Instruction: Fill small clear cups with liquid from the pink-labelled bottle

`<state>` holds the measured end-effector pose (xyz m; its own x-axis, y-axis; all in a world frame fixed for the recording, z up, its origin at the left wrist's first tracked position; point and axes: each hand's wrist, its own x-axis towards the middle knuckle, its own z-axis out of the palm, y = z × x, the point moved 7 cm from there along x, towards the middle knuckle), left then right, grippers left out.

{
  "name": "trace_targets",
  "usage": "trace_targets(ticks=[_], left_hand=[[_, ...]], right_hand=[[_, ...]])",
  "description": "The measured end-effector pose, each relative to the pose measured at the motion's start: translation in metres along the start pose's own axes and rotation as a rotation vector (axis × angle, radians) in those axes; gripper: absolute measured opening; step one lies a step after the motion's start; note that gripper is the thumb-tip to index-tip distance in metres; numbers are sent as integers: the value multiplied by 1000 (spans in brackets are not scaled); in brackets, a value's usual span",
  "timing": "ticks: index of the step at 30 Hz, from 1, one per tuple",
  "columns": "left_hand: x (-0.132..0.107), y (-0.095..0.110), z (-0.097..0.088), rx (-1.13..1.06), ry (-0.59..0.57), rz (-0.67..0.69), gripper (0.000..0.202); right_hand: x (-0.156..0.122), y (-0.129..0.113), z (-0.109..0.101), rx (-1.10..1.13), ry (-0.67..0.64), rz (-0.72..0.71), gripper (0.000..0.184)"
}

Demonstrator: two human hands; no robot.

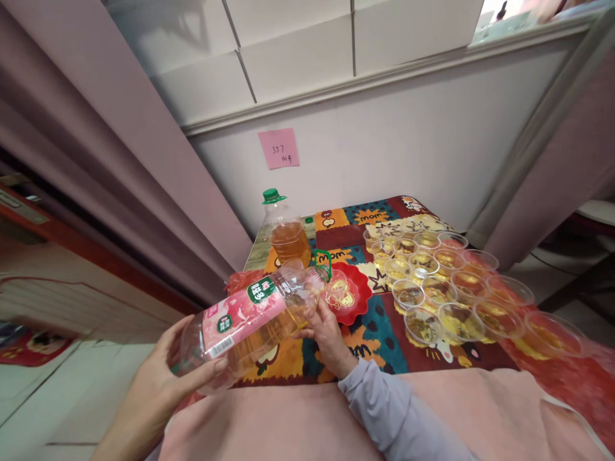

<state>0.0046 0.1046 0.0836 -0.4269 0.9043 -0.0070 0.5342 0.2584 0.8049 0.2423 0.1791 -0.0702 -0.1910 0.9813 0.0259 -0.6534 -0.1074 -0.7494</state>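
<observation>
My left hand point(158, 378) grips the base of a large clear oil bottle point(250, 314) with a pink label, tipped on its side with its mouth toward the right. My right hand point(327, 333) is closed around the bottle's neck end, where a green ring handle shows. The mouth hangs over a small clear cup point(337, 288) that stands on a red plate point(350, 294). A little yellow oil lies in the tipped bottle. Behind it stands a second bottle point(287, 234) with a green cap, partly full of amber oil.
Several clear plastic cups point(442, 288) holding yellow oil stand in rows on the right of the table, on a colourful patterned cloth point(379, 333). A pink cloth point(480, 416) covers the near edge. A pink note point(278, 148) hangs on the wall behind.
</observation>
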Motion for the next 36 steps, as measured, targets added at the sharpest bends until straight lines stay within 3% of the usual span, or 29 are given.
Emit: trace_targets(ticks=[14, 36], left_hand=[[3, -2, -1, 54, -23, 1, 92], [2, -1, -1, 68, -30, -9, 93]], right_hand=[[2, 0, 0, 10, -12, -4, 70], [2, 0, 2, 26, -23, -4, 77]])
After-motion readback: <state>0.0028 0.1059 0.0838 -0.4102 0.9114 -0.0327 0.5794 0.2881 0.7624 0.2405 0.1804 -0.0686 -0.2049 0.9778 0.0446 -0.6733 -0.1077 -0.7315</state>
